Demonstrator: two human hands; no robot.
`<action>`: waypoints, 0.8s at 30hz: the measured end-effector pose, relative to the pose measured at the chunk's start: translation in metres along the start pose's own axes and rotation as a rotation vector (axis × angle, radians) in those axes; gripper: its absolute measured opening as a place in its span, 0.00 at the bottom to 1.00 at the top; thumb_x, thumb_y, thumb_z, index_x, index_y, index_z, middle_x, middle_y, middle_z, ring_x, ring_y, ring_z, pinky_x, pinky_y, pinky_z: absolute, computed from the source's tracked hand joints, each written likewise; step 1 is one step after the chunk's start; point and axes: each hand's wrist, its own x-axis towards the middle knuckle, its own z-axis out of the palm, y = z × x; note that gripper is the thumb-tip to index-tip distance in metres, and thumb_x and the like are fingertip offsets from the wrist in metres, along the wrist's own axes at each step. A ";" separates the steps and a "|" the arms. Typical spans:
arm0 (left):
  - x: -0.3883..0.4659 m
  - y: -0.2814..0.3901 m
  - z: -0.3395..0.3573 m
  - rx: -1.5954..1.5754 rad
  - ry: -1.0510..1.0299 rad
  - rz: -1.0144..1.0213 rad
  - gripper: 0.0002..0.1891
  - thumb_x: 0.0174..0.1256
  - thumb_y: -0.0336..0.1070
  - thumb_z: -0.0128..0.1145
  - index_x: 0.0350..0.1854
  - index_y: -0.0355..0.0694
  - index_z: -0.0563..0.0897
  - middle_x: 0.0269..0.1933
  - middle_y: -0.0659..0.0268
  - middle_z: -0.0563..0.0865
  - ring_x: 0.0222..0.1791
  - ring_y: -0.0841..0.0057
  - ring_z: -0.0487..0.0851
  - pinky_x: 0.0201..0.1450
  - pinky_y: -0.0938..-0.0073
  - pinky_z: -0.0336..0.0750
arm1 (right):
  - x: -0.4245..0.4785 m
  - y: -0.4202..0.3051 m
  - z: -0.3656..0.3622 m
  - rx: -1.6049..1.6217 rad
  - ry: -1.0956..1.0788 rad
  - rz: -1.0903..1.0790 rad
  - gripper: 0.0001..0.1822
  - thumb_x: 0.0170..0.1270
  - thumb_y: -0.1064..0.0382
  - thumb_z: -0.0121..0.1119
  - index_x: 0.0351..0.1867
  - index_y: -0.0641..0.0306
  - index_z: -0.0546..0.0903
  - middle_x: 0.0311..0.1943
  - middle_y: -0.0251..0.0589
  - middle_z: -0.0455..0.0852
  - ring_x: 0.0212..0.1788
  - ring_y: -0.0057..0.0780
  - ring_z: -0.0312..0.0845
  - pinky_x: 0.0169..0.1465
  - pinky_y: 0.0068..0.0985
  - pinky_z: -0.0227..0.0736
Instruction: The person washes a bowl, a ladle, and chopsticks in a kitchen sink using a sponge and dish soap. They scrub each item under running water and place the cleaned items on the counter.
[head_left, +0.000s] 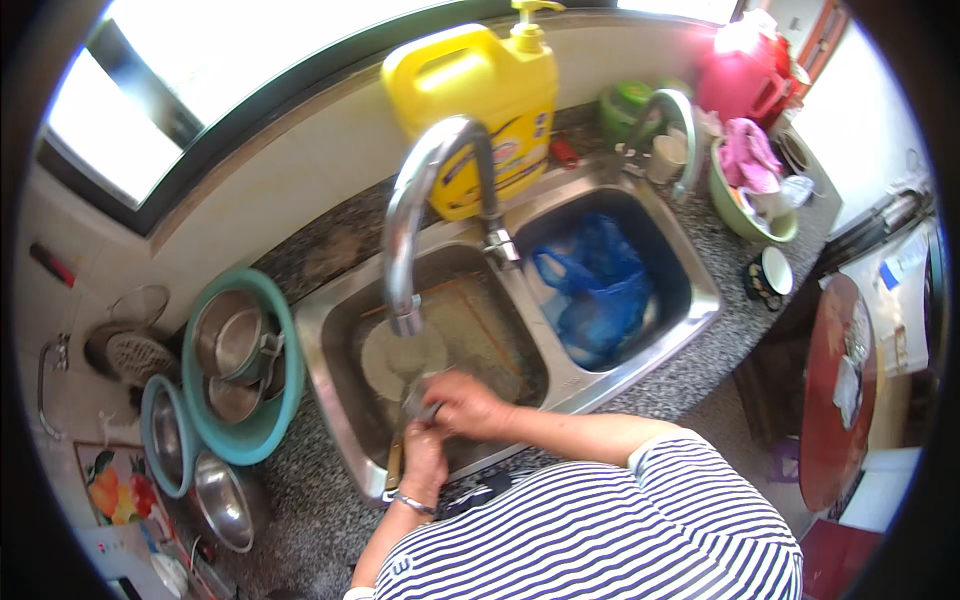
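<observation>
Over the left sink basin (352, 439), my two hands meet close to the front rim. My left hand (425, 454), with a metal bracelet at the wrist, is closed around a brown-handled utensil (395, 459). The fingers of my right hand (469, 405) curl over its greyish upper end; whether they also hold a scourer is too blurred to tell. Cloudy water stands in the basin, with a pale round dish (382, 361) and thin brown sticks (484, 319) in it. A chrome faucet (431, 169) arches above.
Blue plastic bags (607, 285) lie in the right basin. Left of the sink stand a teal basin (289, 405) with metal pots and a steel bowl (225, 502). Behind it is a yellow pump jug (457, 82). A green tub (724, 199) and a cup (772, 271) stand on the right.
</observation>
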 end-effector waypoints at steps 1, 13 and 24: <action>-0.001 0.004 0.005 -0.066 0.062 0.039 0.13 0.62 0.27 0.57 0.50 0.41 0.77 0.48 0.70 0.80 0.47 0.80 0.79 0.47 0.77 0.74 | -0.001 -0.018 0.004 -0.060 -0.072 -0.088 0.14 0.49 0.67 0.57 0.40 0.57 0.80 0.42 0.45 0.82 0.58 0.43 0.72 0.63 0.46 0.59; -0.019 0.039 0.022 -0.025 -0.167 -0.035 0.18 0.63 0.26 0.57 0.56 0.34 0.75 0.49 0.64 0.83 0.48 0.77 0.80 0.53 0.76 0.73 | 0.020 0.029 -0.026 0.133 0.197 0.420 0.16 0.54 0.61 0.52 0.44 0.61 0.81 0.43 0.49 0.83 0.47 0.45 0.78 0.53 0.34 0.71; -0.022 0.046 0.014 -0.121 -0.188 -0.039 0.17 0.64 0.27 0.57 0.55 0.37 0.75 0.50 0.64 0.82 0.50 0.75 0.80 0.55 0.72 0.73 | 0.041 -0.024 -0.044 0.219 -0.045 0.364 0.17 0.56 0.57 0.57 0.46 0.58 0.80 0.39 0.41 0.81 0.44 0.37 0.78 0.46 0.33 0.74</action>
